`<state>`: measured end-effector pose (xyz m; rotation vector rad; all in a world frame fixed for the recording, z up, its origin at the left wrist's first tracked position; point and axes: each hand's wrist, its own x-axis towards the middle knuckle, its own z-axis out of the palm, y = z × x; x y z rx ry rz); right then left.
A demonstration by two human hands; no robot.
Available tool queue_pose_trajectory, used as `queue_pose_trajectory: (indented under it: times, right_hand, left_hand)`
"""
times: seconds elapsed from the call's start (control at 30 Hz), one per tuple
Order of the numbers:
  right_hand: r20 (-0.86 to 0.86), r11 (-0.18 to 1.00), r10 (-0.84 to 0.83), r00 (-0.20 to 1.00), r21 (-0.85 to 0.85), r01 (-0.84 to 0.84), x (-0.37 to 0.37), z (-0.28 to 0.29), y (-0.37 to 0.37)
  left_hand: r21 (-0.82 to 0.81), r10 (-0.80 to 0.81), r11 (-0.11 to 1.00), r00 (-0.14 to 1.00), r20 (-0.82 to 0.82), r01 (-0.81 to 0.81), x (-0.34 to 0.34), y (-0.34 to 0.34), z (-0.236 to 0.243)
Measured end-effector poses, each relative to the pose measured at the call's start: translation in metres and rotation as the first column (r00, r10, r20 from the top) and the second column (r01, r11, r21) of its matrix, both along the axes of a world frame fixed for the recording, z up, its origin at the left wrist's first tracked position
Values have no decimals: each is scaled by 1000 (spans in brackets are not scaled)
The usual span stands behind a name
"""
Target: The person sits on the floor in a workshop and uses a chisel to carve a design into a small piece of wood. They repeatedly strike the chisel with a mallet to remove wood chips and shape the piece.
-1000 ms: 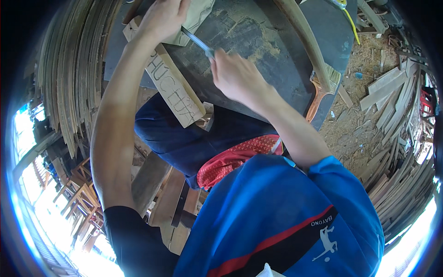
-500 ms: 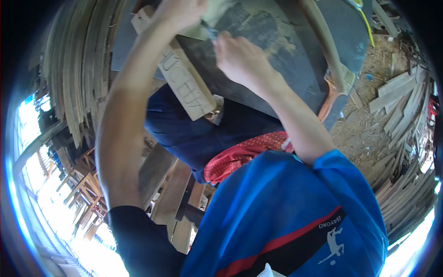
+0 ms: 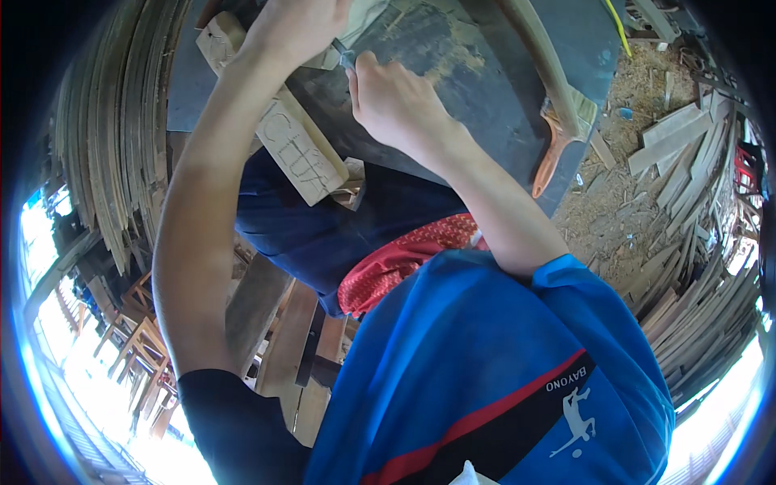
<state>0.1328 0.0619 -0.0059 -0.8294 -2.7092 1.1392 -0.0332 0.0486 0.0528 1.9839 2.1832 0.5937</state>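
My right hand [image 3: 404, 101] is closed in a fist around the handle of a narrow metal hand tool [image 3: 346, 56], which looks like a chisel. Its shank points up and left toward my left hand [image 3: 299, 28]. The left hand rests at the top edge of the head view against a pale piece [image 3: 364, 20], and its fingers are mostly cut off there. Below my left wrist lies a light wooden block [image 3: 301, 153] with pencilled marks, jutting past the table's near edge above my lap.
The dark tabletop [image 3: 485, 97] carries dust and shavings. A brush [image 3: 552, 158] with an orange handle lies right, beside a long curved wooden piece [image 3: 541, 48]. A yellow strip [image 3: 618, 28] hangs at the far corner. Stacked planks [image 3: 121, 121] stand left; wood scraps [image 3: 675, 145] cover the right floor.
The whole view has shifted, so table, block and hands sit slightly farther left. My right hand still grips the tool close to my left hand.
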Motion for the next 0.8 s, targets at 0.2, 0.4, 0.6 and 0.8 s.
queue_pose_trajectory:
  times: [0.2, 0.4, 0.6, 0.8]
  right_hand:
    - [95, 990, 49, 994, -138, -36, 47, 19, -8]
    - [15, 993, 40, 999, -108, -38, 7, 6, 2]
    - [89, 985, 87, 992, -156, -73, 51, 15, -2]
    - [2, 999, 27, 1000, -22, -27, 9, 8, 8]
  left_hand:
    - [166, -91, 977, 961, -261, 138, -3, -2, -16]
    - [76, -31, 997, 999, -42, 34, 0, 3, -2]
    - [35, 32, 999, 999, -9, -31, 0, 1, -1]
    - [13, -15, 1000, 998, 54, 14, 15, 2, 8]
